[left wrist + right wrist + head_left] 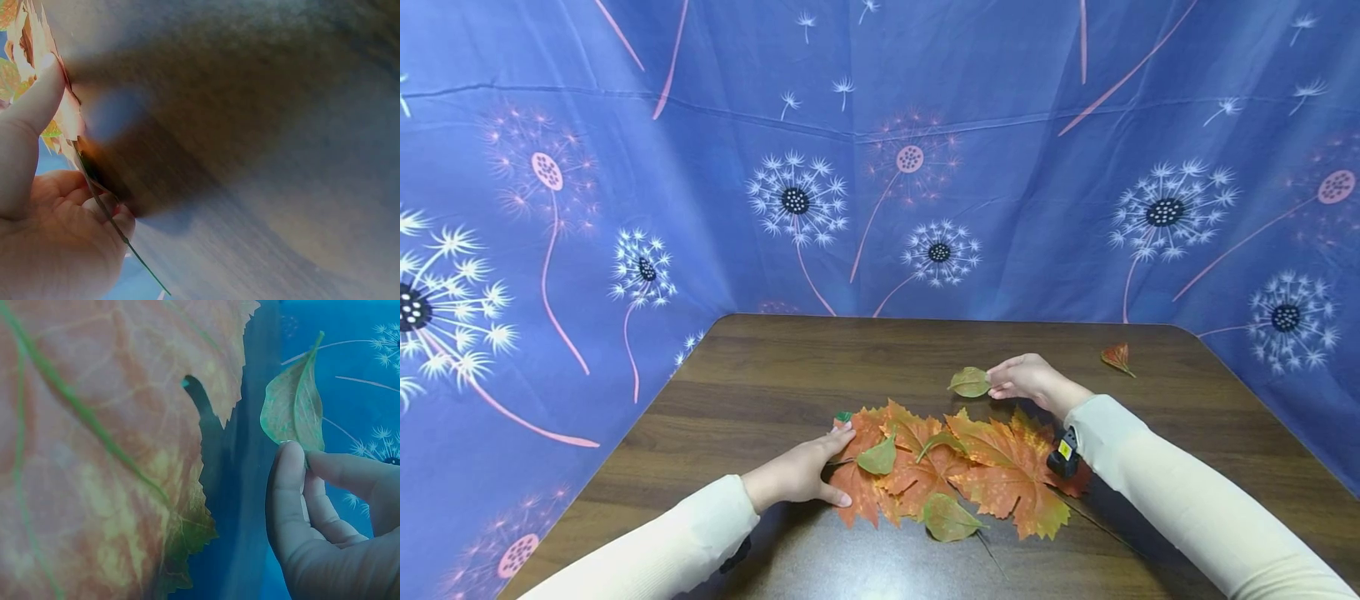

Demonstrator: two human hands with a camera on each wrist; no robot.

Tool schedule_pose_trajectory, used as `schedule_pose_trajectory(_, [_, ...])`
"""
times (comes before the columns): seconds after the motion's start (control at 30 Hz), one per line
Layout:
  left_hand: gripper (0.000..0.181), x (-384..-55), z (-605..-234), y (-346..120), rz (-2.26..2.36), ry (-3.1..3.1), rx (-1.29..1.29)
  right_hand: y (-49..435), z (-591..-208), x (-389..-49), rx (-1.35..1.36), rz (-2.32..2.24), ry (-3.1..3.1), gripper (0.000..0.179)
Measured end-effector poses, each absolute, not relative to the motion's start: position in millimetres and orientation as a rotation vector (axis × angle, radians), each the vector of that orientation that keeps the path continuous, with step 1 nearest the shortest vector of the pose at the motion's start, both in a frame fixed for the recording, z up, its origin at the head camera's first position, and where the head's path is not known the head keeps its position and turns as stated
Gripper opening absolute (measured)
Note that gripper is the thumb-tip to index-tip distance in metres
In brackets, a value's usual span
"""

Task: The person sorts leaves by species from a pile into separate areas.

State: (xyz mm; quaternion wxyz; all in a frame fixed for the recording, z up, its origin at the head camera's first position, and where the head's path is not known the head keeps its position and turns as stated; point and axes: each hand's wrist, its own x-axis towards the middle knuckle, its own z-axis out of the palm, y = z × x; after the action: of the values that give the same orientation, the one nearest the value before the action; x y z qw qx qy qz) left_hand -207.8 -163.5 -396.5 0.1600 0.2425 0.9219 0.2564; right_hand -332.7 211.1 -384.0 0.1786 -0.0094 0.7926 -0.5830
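My right hand (pixel 1028 382) pinches a small green-brown leaf (pixel 970 382) between thumb and forefinger, behind the row of leaves. In the right wrist view the same leaf (pixel 294 403) stands tip-up from the fingertips. Several orange maple leaves (pixel 913 479) lie overlapping across the middle of the table. My left hand (pixel 797 473) rests at the left end of this row, its thumb and fingers spread against an orange leaf. On top of the row lie small green leaves (pixel 878 457), and another green leaf (pixel 950 518) is at its front edge.
A small red-orange leaf (pixel 1118 358) lies apart at the back right of the brown wooden table (pixel 820 358). Thin stems (pixel 1101 523) stick out from the row at the right and front. A blue cloth (pixel 1015 200) with dandelion print hangs behind the table.
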Motion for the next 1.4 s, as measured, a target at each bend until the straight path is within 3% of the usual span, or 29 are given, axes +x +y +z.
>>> schedule_pose_trajectory(1.4, [0.096, -209.3, -394.2, -164.9, 0.694, 2.629, 0.713, 236.7, -370.4, -333.3, 0.197, -1.968, 2.112, 0.053])
